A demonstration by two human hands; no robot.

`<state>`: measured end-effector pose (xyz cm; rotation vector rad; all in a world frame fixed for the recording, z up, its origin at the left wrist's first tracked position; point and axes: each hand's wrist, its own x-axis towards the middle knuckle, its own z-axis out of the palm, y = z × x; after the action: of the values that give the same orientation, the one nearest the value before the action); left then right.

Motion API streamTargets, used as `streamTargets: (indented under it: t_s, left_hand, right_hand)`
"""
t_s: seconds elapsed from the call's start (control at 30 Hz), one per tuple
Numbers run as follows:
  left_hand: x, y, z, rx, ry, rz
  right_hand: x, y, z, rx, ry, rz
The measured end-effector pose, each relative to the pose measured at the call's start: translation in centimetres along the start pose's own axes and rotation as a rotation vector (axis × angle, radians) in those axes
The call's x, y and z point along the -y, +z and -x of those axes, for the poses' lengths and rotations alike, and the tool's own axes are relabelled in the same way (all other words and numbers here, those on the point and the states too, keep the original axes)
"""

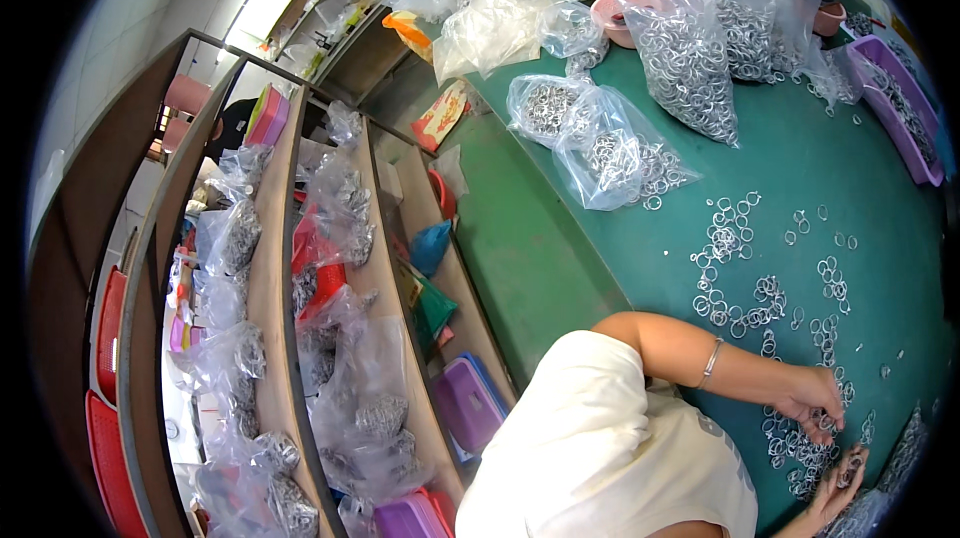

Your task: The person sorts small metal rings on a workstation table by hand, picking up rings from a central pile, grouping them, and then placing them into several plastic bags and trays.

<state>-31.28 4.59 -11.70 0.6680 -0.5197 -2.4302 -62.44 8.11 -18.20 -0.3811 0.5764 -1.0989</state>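
My left hand (812,400), with a bangle (711,363) on the wrist, reaches down over a heap of small silver metal rings (812,458) on the green tabletop (640,268). Its fingers are bent and pressed together at the tips; whatever they pinch is too small to make out. Close by, at the lower right, my right hand (832,494) is curled with several metal rings showing at its fingers. More loose rings (722,238) lie in strings and clusters farther along the table. Beside my right hand is a clear bag of rings (885,493), partly cut off.
Bulging clear bags of rings (685,68), an opened bag (610,163), a pink basin (612,18) and a purple basket (895,108) stand on the far table. Left of the table's edge, wooden shelves (285,268) hold bagged metal parts and a purple tray (468,403).
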Motion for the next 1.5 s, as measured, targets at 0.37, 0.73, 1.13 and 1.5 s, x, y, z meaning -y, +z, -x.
streamTargets:
  t_s: [0.37, 0.73, 1.13, 1.5]
  left_hand:
    - [2.0, -4.6, 7.4, -0.211, 0.127, -0.155]
    - [-0.9, -5.6, 13.0, -0.432, -0.068, -0.026]
    - [2.3, -6.4, 13.3, -0.679, 0.463, -1.425]
    - [0.4, -7.9, 14.3, -0.851, 0.625, -1.488]
  right_hand:
    - [-9.2, 14.7, -4.4, -0.094, -0.412, 1.833]
    - [-6.9, 16.9, -3.4, -0.473, -0.335, 2.076]
    - [-15.2, 19.9, -6.0, -0.092, -0.452, 2.053]
    - [-16.4, 22.1, -7.6, 0.076, -0.522, 1.936]
